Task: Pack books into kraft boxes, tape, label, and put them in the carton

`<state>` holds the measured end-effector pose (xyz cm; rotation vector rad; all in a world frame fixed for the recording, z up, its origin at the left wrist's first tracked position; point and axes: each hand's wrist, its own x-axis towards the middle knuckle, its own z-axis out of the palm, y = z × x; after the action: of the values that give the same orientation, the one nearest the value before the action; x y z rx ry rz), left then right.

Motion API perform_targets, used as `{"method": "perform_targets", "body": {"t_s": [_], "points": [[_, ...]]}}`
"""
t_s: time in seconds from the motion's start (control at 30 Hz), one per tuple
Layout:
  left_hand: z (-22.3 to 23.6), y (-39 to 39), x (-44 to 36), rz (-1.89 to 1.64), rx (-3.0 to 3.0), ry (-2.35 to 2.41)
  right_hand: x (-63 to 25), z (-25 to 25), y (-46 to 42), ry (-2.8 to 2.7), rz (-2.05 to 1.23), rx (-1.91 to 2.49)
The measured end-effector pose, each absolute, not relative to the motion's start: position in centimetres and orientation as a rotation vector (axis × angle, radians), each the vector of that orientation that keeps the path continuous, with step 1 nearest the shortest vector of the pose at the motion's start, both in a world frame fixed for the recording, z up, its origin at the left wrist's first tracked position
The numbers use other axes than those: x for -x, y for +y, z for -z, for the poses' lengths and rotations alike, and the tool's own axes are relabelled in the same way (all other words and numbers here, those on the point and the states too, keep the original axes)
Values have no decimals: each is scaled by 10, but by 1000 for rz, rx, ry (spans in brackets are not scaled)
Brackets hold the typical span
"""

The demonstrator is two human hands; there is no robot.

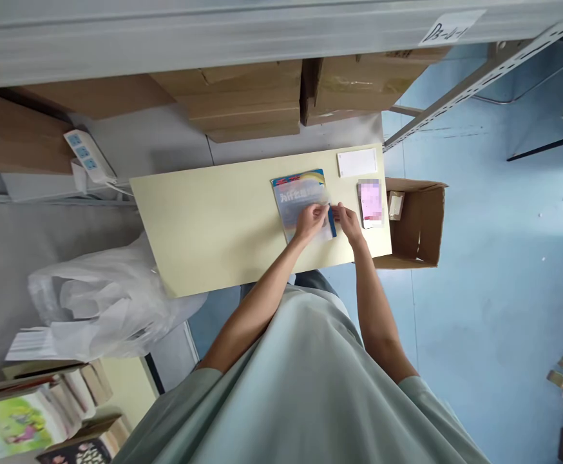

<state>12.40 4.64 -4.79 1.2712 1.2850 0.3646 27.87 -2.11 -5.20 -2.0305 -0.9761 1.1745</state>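
Note:
A book [297,182] with a blue, red and yellow cover lies on the cream table. A hazy, see-through plastic book cover [294,205] lies over most of it, leaving a blue strip bare along the right side. My left hand [310,222] rests over the book, its thumb and fingers pinched on the plastic near the right edge. Just across that edge, my right hand [349,223] is closed too, its fingertips almost meeting the left ones. What exactly the right fingertips pinch is too small to make out.
On the table [204,225] lie a white card-like item [357,163] and a phone with a pink screen [371,203]. An open carton [429,225] stands to the right. Shelving with cardboard boxes [247,96], a power strip [88,154], plastic wrap [102,296] and stacked books [59,412] surround me.

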Motion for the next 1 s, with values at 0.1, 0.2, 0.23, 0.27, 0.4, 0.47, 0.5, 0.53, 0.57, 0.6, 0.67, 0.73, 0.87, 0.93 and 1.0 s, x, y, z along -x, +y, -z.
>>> {"method": "perform_targets", "body": {"t_s": [0.1,0.2,0.23,0.27,0.4,0.47,0.5,0.53,0.57,0.6,0.67,0.73,0.87,0.93,1.0], "points": [[64,42,-126,-335,-1127,1269,-281,38,-27,-916,-1094,2115],[74,40,-122,-345,-1043,1230,-265,15,-32,-1016,-716,2253],[76,40,-121,-349,-1045,1216,-256,6,-33,-1072,-580,2265],[77,40,-119,-350,-1059,1208,-245,-3,-33,-1140,-496,2247],[78,43,-118,-353,-1118,1199,-207,-12,-31,-1311,-622,2179],[77,45,-118,-358,-1122,1198,-202,1,-30,-1254,-760,2266],[76,45,-117,-360,-1120,1195,-203,10,-29,-1202,-811,2323],[74,45,-116,-366,-1120,1190,-205,19,-28,-1149,-845,2374],[72,44,-113,-380,-1130,1188,-208,28,-28,-1102,-865,2411],[70,42,-109,-405,-1156,1197,-211,36,-27,-1069,-874,2433],[65,36,-94,-486,-1259,1275,-215,48,-27,-1033,-874,2459],[62,30,-72,-567,-1382,1443,-219,54,-26,-1002,-874,2480],[65,23,-31,-499,-1336,1694,-228,59,-17,-905,-880,2503],[71,24,-21,-456,-1206,1683,-235,61,-11,-863,-942,2501],[76,27,-18,-469,-1080,1638,-242,62,-7,-837,-1086,2447]]}}
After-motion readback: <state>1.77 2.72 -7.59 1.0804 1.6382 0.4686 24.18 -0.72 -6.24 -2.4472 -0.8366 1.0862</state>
